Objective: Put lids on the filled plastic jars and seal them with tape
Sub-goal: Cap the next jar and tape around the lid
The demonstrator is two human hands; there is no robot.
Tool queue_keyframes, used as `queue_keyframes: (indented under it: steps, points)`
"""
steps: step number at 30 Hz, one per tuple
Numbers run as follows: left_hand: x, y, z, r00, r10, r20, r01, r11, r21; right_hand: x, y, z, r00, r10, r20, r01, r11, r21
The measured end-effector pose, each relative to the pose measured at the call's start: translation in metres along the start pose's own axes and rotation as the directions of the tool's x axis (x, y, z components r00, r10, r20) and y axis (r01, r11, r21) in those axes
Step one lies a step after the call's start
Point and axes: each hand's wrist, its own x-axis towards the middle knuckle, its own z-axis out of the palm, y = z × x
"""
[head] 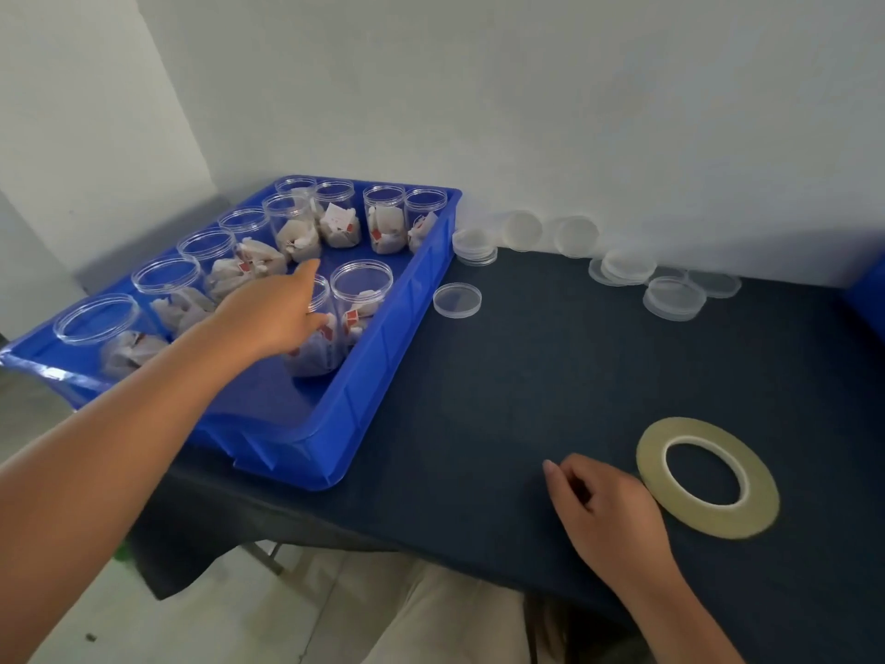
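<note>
A blue tray (pixel 378 376) on the left of the table holds several clear plastic jars filled with white tea bags, all without lids. My left hand (pixel 273 313) reaches into the tray, fingers spread around the near jar (pixel 313 349); a firm grip is not visible. Beside it stands another open jar (pixel 361 299). One clear lid (pixel 457 300) lies just right of the tray. My right hand (pixel 608 505) rests on the table with fingers loosely curled, holding nothing, next to a flat roll of yellowish tape (pixel 709 476).
More clear lids lie along the wall: a stack (pixel 475 245) by the tray's corner, two leaning lids (pixel 550 232), and a cluster (pixel 670 287) further right. The dark blue tablecloth (pixel 479 400) covers the table. A blue object (pixel 871 299) shows at the right edge.
</note>
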Motion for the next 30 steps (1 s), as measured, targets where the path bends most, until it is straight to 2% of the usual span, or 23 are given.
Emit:
queue_keyframes:
  steps: [6,8,10,12,15,17,19,24,26,28,30]
  points:
    - [-0.039,-0.005,-0.046,0.964,0.010,-0.265,0.012,0.997,0.083,-0.001,0.002,0.001,1.000,-0.018,-0.013,0.018,1.000,0.011]
    - [-0.049,0.000,-0.075,0.929,0.064,-0.364,-0.045,0.997,0.060,0.000,0.002,0.002,1.000,-0.002,0.006,0.002,1.000,-0.007]
    - [-0.060,0.014,-0.101,0.900,0.171,-0.402,-0.164,0.985,0.051,-0.001,0.002,0.002,1.000,0.005,0.008,-0.004,1.000,-0.017]
    - [-0.069,0.037,-0.117,0.889,0.274,-0.367,-0.286,0.958,0.023,-0.001,0.002,0.002,1.000,0.011,0.009,-0.011,1.000,-0.015]
    - [-0.073,0.081,-0.114,0.896,0.400,-0.191,-0.413,0.910,-0.031,0.000,0.002,0.001,1.000,0.028,0.012,-0.028,1.000,0.003]
    - [-0.074,0.111,-0.095,0.873,0.483,-0.069,-0.487,0.873,-0.043,0.000,0.001,0.000,1.000,0.029,0.007,-0.029,1.000,0.003]
    - [-0.076,0.139,-0.067,0.832,0.554,-0.011,-0.554,0.831,-0.050,0.000,0.000,-0.001,1.000,0.030,-0.003,-0.030,0.999,0.020]
    - [-0.085,0.190,0.001,0.706,0.708,0.029,-0.708,0.704,0.050,0.000,-0.001,-0.004,0.999,0.045,-0.004,-0.044,0.991,0.124]
    - [-0.085,0.198,0.015,0.668,0.744,-0.004,-0.740,0.666,0.092,0.001,-0.001,-0.004,0.998,0.069,0.007,-0.070,0.983,0.172]
    - [-0.084,0.199,0.023,0.639,0.767,-0.054,-0.764,0.642,0.067,0.003,0.000,-0.003,0.996,0.089,0.014,-0.090,0.969,0.229]
    - [-0.082,0.195,0.024,0.607,0.787,-0.112,-0.794,0.607,-0.033,0.006,0.000,-0.002,0.994,0.105,0.006,-0.103,0.962,0.254]
